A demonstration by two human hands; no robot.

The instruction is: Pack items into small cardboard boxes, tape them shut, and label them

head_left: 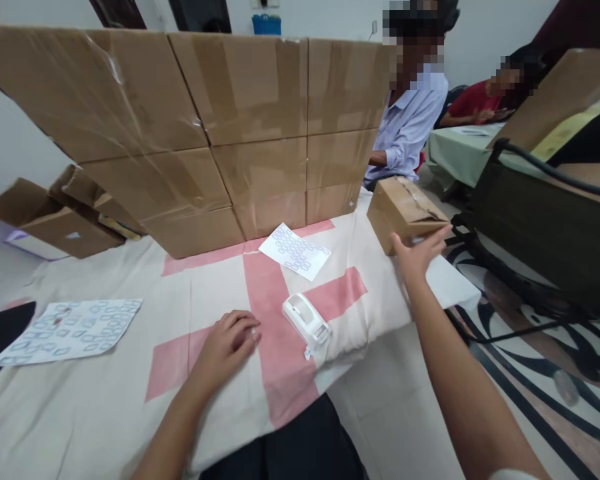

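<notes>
My right hand point(419, 253) reaches out to the right with fingers spread, its fingertips against the near side of a small cardboard box point(403, 210) at the table's right edge. My left hand point(229, 343) rests on the cream and pink cloth point(230, 280), fingers loosely curled, holding nothing. A white tape dispenser point(306, 321) lies just right of that hand. A sticker sheet point(295, 251) lies beyond it, and a larger sticker sheet point(70, 330) lies at the left.
A wall of stacked taped cardboard boxes point(220, 127) fills the back of the table. Open flattened cartons point(55, 213) sit at the far left. A person in a light blue shirt point(410, 123) sits behind the small box; another person point(480, 100) sits further back. A dark bag point(545, 227) stands at right.
</notes>
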